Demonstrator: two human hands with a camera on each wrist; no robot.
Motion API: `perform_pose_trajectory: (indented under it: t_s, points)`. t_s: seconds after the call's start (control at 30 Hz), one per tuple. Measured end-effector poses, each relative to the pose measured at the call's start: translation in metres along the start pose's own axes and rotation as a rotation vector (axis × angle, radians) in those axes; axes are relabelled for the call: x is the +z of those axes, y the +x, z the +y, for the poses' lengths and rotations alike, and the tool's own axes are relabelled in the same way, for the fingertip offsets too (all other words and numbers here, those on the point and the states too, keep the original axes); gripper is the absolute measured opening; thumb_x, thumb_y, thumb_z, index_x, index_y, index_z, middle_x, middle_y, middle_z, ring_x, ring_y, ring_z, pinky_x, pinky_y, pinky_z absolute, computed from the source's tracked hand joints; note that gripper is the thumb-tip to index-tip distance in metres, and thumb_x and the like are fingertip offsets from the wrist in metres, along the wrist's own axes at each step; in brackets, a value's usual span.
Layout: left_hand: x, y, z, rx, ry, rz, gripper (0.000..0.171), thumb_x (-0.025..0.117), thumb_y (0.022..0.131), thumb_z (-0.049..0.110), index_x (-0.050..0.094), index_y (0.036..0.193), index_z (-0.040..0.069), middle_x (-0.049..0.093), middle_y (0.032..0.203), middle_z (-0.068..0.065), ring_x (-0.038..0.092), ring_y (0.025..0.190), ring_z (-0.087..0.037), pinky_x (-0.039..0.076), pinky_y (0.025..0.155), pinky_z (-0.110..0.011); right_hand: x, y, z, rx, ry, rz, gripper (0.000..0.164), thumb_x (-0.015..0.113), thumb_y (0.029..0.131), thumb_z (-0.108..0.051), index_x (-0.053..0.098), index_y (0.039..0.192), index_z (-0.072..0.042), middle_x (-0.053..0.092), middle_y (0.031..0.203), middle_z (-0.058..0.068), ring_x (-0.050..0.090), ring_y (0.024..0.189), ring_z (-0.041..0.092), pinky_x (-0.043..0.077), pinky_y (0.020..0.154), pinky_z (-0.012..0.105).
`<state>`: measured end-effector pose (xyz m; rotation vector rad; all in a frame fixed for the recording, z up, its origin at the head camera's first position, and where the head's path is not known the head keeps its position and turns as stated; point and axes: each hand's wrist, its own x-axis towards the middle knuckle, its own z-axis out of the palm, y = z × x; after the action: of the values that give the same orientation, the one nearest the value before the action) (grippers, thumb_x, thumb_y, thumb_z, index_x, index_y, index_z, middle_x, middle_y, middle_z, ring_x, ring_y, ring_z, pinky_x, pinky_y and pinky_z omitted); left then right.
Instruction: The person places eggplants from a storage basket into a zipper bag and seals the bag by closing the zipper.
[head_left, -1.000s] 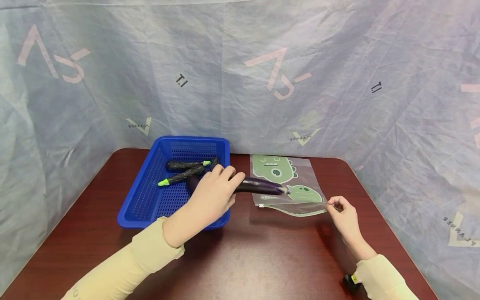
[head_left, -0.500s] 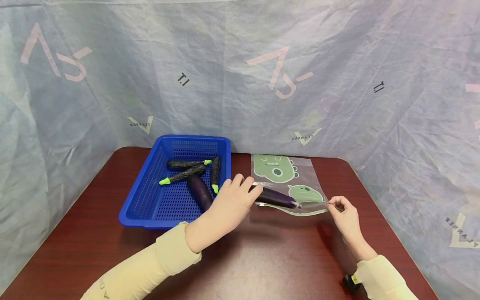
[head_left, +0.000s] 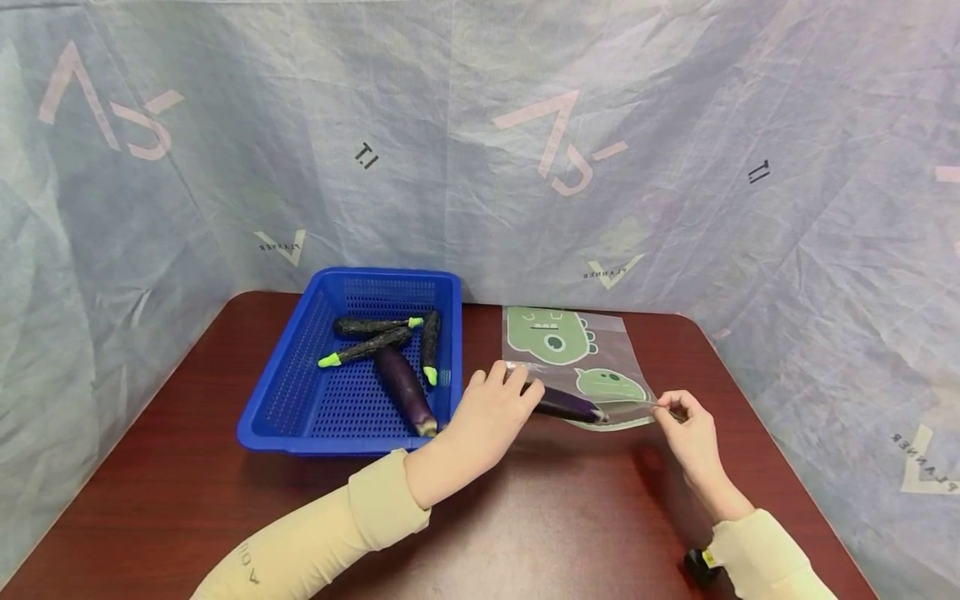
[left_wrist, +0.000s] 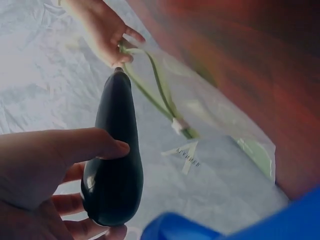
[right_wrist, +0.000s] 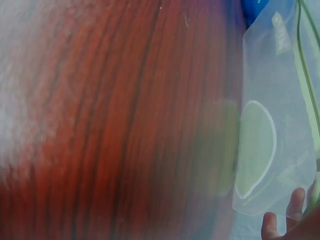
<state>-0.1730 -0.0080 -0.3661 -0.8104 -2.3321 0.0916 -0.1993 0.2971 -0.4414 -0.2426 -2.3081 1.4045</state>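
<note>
My left hand (head_left: pixel 491 417) grips a glossy dark purple eggplant (head_left: pixel 562 405) by its thick end. In the left wrist view the thumb lies along the eggplant (left_wrist: pixel 116 150), with the fingers curled beneath. Its stem end points toward the mouth of a clear zip bag (head_left: pixel 615 333) with green cartoon prints. My right hand (head_left: pixel 688 429) pinches the bag's right corner at the zip edge, and the mouth gapes there. A white slider (left_wrist: pixel 179 126) shows on the zip in the left wrist view. The right wrist view catches only some fingertips (right_wrist: pixel 296 202) by the bag.
At left stands a blue perforated basket (head_left: pixel 273 400) holding another eggplant (head_left: pixel 405 387) and several dark, wrinkled vegetables (head_left: pixel 371 346) with bright green ends. A small black object (head_left: pixel 701 567) lies by the right sleeve. A grey cloth (head_left: pixel 480 150) hangs behind the dark red table (head_left: pixel 570 517).
My left hand has carried the eggplant right and nearer to me, away from over the basket to the bag's mouth. The right hand keeps its pinch on the bag's corner.
</note>
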Motion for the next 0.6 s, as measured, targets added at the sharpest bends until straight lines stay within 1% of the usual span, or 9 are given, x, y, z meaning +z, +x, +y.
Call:
perform_pose_trajectory:
  t_s: [0.07, 0.23, 0.37, 0.47, 0.6]
  points:
    - [0.002, 0.001, 0.004, -0.005, -0.002, -0.019, 0.019, 0.065, 0.082, 0.013, 0.058, 0.099, 0.019, 0.055, 0.098, -0.002, 0.05, 0.09, -0.022, 0.036, 0.058, -0.029, 0.0, 0.0, 0.0, 0.002, 0.013, -0.004, 0.009, 0.063, 0.08, 0.001, 0.058, 0.085, -0.004, 0.054, 0.073, -0.015, 0.05, 0.069, 0.002, 0.04, 0.06, 0.014]
    - [0.008, 0.002, 0.013, -0.024, 0.009, -0.052, 0.019, 0.063, 0.084, 0.014, 0.058, 0.102, 0.019, 0.055, 0.096, -0.001, 0.049, 0.09, -0.021, 0.034, 0.058, -0.028, 0.001, 0.0, -0.002, 0.005, 0.032, -0.018, 0.011, 0.063, 0.081, 0.003, 0.057, 0.088, 0.0, 0.054, 0.074, -0.015, 0.05, 0.07, 0.002, 0.04, 0.059, 0.014]
    - [0.014, 0.002, 0.02, -0.064, -0.005, -0.081, 0.019, 0.061, 0.086, 0.015, 0.059, 0.104, 0.019, 0.055, 0.095, -0.001, 0.049, 0.091, -0.021, 0.034, 0.058, -0.029, 0.001, 0.0, -0.002, 0.008, 0.039, -0.017, 0.011, 0.064, 0.081, 0.003, 0.057, 0.087, -0.003, 0.054, 0.073, -0.014, 0.05, 0.069, 0.002, 0.04, 0.059, 0.015]
    - [0.017, 0.002, 0.025, -0.09, -0.02, -0.105, 0.021, 0.063, 0.085, 0.015, 0.058, 0.105, 0.018, 0.054, 0.096, -0.001, 0.049, 0.091, -0.022, 0.034, 0.058, -0.029, 0.001, 0.0, -0.002, 0.01, 0.037, -0.019, 0.01, 0.065, 0.081, 0.002, 0.057, 0.087, -0.003, 0.055, 0.073, -0.014, 0.05, 0.069, 0.001, 0.041, 0.059, 0.014]
    - [0.022, 0.002, 0.03, -0.108, -0.034, -0.148, 0.027, 0.067, 0.082, 0.014, 0.055, 0.106, 0.016, 0.054, 0.095, -0.001, 0.049, 0.089, -0.021, 0.033, 0.057, -0.028, 0.002, 0.0, -0.002, 0.008, 0.029, -0.019, 0.011, 0.064, 0.081, 0.002, 0.057, 0.09, 0.0, 0.054, 0.073, -0.014, 0.05, 0.07, 0.002, 0.04, 0.059, 0.014]
